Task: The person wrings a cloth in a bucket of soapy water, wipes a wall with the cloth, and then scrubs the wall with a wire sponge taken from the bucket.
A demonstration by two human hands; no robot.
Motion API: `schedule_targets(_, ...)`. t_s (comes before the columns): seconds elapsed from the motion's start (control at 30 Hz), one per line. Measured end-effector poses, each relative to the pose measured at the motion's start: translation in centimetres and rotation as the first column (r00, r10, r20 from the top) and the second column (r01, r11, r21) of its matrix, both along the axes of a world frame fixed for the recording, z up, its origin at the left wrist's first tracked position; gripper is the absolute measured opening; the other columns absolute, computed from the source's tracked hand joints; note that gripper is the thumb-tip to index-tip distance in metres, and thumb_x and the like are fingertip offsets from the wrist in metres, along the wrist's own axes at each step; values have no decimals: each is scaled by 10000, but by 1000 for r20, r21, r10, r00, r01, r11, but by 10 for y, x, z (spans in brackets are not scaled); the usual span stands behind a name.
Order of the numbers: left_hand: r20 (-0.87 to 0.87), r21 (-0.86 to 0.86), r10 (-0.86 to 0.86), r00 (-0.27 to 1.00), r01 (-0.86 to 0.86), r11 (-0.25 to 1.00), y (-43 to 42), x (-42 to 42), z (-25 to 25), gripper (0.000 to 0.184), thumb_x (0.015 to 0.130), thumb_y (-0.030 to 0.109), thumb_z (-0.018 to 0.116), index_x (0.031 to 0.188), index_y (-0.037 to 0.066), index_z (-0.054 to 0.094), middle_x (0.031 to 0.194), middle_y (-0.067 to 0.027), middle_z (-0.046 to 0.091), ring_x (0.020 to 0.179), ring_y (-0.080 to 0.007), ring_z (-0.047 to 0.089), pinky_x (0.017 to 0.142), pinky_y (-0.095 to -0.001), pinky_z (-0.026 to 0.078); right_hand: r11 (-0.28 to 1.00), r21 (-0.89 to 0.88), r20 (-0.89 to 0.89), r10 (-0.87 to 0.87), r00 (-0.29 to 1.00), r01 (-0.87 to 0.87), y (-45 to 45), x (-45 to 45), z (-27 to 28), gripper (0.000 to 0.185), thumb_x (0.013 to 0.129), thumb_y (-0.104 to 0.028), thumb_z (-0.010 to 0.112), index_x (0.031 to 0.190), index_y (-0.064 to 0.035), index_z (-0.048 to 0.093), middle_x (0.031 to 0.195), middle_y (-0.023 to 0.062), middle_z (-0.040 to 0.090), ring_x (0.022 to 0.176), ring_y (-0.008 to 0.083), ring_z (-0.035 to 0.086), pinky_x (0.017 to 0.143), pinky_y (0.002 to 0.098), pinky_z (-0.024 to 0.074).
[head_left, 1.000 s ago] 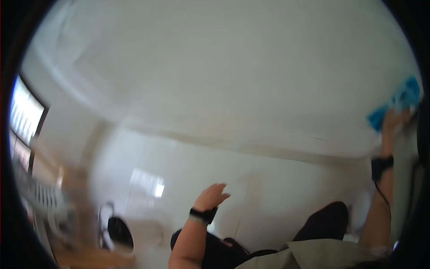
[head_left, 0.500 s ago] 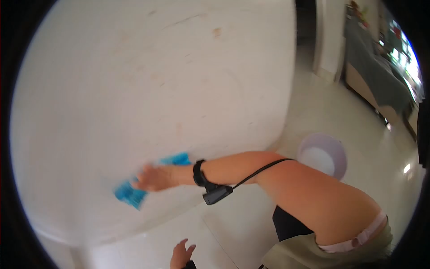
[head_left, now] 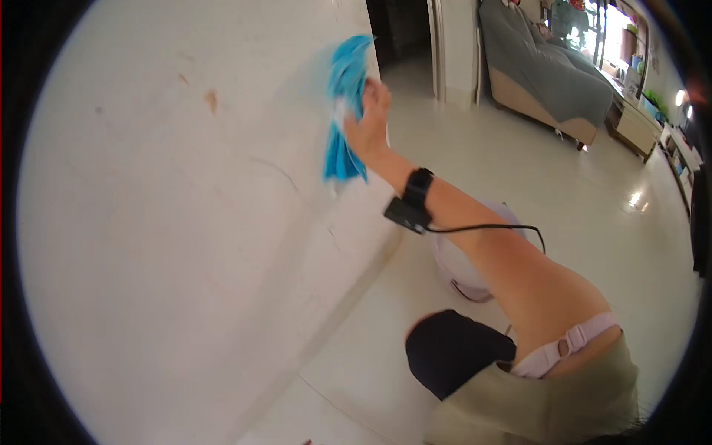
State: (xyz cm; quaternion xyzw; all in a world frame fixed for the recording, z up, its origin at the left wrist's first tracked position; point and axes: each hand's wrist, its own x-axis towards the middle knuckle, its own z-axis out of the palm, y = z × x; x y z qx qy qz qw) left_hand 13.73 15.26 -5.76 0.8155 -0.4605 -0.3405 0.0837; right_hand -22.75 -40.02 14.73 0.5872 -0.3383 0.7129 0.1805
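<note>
My right hand (head_left: 368, 122) presses a bunched blue cloth (head_left: 347, 152) against the white wall (head_left: 185, 245), close to the wall's right edge. The cloth sticks out above and below my palm, and its upper end is smeared by motion. Around my right wrist sits a black strap with a small box (head_left: 408, 211) and a cable. Brownish spots and thin dark marks show on the wall to the left of the cloth. Of my left hand only what looks like a fingertip (head_left: 307, 443) shows at the bottom edge; its fingers are otherwise out of frame.
A pale bucket (head_left: 456, 267) stands on the tiled floor (head_left: 437, 159), partly behind my right forearm. A sofa with a grey cover (head_left: 541, 81) is farther back. Beside it are a low cabinet (head_left: 636, 132) and a dark doorway (head_left: 400, 37).
My right hand has moved up and to the right along the wall with the blue cloth. My left hand has dropped almost out of view. The view has turned toward the right.
</note>
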Motion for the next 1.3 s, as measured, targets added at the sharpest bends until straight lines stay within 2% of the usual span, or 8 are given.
schedule_targets(0.23,8,-19,-32,999,32,999,-4,-7,-18,544,925,375,586,1359,64,483,1320,-215,535,1237,-366,466,1047,-420,385,760,589,605,-188,774,-276,28,16,-197,540,871,-50,506,1374,79,359,1404,270,357,1298,400,357,1124,423,261)
schedule_targets(0.3,187,-132,-362,913,388,912,17,19,-47,552,922,385,587,1360,65,481,1318,-221,532,1247,-365,457,1049,-423,381,637,683,653,-314,689,-358,33,18,-197,542,867,-38,507,1373,81,357,1414,274,341,1298,397,357,1128,415,258)
schedule_targets(0.4,39,39,-25,999,24,999,-24,-30,24,538,923,376,582,1354,68,484,1315,-223,534,1240,-369,461,1048,-418,382,457,709,705,-485,517,-538,40,38,-171,549,855,-8,502,1371,88,344,1380,259,346,1294,397,353,1125,416,272)
schedule_targets(0.5,55,24,-49,997,48,999,-22,-30,12,540,918,379,585,1351,71,487,1312,-223,537,1237,-368,464,1043,-415,383,871,460,343,5,939,-173,58,55,-155,564,758,34,558,1309,48,439,1283,228,392,1207,404,401,1025,441,376)
schedule_targets(0.6,136,-193,-345,928,367,910,8,6,-53,541,915,379,589,1348,70,490,1304,-229,541,1229,-369,470,1040,-414,385,931,171,-57,336,940,-323,78,67,-88,598,659,80,609,1248,6,537,1225,168,445,1091,366,450,914,413,447)
schedule_targets(0.7,-15,76,-42,999,43,996,-30,-32,-6,536,917,371,591,1345,64,492,1300,-227,544,1224,-368,476,1043,-414,383,948,92,-306,319,897,-305,97,73,-30,608,653,108,604,1245,-26,571,1195,112,479,993,307,469,850,387,458)
schedule_targets(1.23,82,-82,-313,946,320,944,4,-6,-30,559,936,395,570,1352,34,475,1349,-217,507,1262,-375,438,1067,-414,359,984,28,-440,172,881,-177,101,52,-34,386,771,20,576,1154,-9,612,1041,70,534,815,234,448,753,316,413)
schedule_targets(1.3,0,94,-31,1000,31,995,-26,-39,25,525,943,360,575,1353,46,478,1350,-211,499,1249,-363,443,1064,-407,362,978,102,-480,208,852,-181,98,40,-65,382,774,17,577,1154,-9,612,1052,71,527,814,234,447,750,313,414)
